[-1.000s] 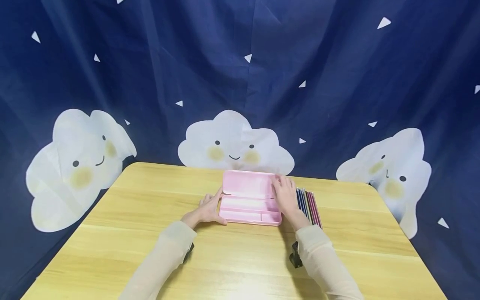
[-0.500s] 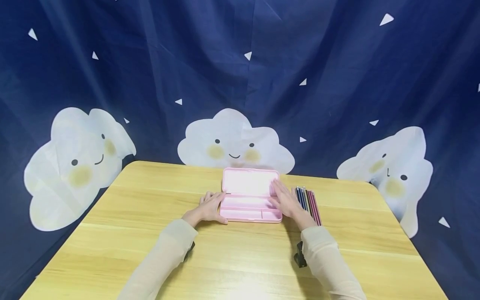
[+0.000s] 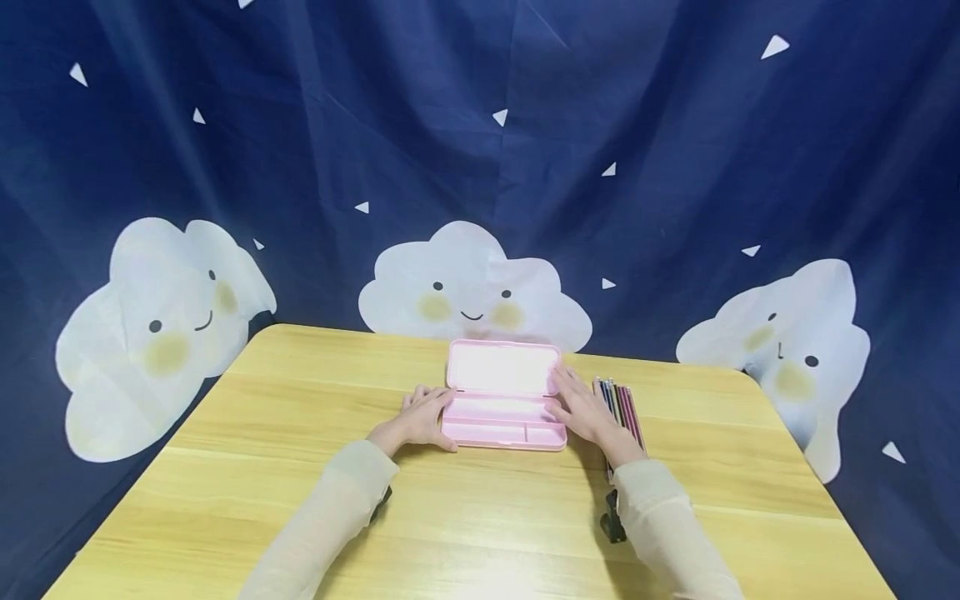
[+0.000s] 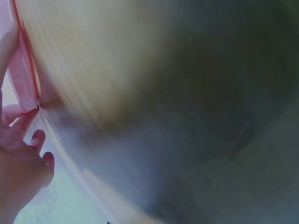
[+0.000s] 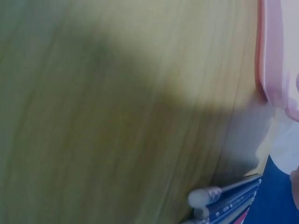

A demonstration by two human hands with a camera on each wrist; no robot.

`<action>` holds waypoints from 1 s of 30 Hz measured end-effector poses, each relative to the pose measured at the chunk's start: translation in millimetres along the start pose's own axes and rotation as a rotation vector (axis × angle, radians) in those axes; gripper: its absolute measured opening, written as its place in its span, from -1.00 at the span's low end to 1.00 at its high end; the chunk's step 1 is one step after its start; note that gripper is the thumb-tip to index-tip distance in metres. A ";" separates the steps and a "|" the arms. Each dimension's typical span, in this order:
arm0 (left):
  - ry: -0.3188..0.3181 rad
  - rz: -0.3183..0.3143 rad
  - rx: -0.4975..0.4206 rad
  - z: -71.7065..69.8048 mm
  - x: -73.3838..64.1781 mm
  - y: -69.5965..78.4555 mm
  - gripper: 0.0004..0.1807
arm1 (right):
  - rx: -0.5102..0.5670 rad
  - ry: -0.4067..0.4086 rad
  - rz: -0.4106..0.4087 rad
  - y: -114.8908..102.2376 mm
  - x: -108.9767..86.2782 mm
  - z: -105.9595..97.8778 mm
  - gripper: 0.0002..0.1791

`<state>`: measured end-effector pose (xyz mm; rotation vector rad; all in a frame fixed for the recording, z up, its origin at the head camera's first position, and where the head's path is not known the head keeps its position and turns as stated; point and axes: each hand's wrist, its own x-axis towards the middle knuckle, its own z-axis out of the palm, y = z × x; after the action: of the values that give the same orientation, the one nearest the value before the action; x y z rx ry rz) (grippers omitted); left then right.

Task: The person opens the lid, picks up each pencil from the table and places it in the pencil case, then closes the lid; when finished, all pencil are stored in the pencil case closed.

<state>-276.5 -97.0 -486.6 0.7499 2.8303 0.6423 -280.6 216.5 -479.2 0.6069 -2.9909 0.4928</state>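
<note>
A pink pencil case (image 3: 491, 432) lies on the table with its lid (image 3: 502, 368) raised toward the back; its compartments look bare. My left hand (image 3: 418, 421) holds the case's left end, thumb at the front corner and fingers farther back. In the left wrist view those fingers meet the corner of the pink case (image 4: 25, 86). My right hand (image 3: 588, 412) lies at the right end, its fingers extended along the lid's edge and its thumb over the tray. The right wrist view catches only a sliver of that hand.
Several pencils (image 3: 630, 410), dark blue and magenta among them, lie side by side right of the case, partly behind my right wrist. Their ends (image 5: 201, 198) show close up in the right wrist view. A blue curtain (image 3: 420, 125) hangs behind the wooden table (image 3: 300, 400).
My right hand has slid down from the lid's upper right corner to its right edge, and its fingers have straightened. The left hand stays at the case's left end.
</note>
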 end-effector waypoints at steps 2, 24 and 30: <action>0.000 -0.003 0.008 0.5 0.5 0.0 0.14 | 0.052 -0.034 0.020 -0.1 0.8 0.5 -0.21; -0.031 0.022 0.029 -3.3 1.4 3.3 0.12 | 0.093 -0.099 0.013 -2.0 -16.6 -7.2 -0.09; -0.051 0.023 0.040 -8.7 0.4 3.9 0.12 | 0.079 -0.169 0.032 -4.2 -21.7 -8.9 -0.04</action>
<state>-277.2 -97.0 -477.2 0.7954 2.7995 0.5636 -259.1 223.8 -471.9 0.6385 -3.1576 0.5935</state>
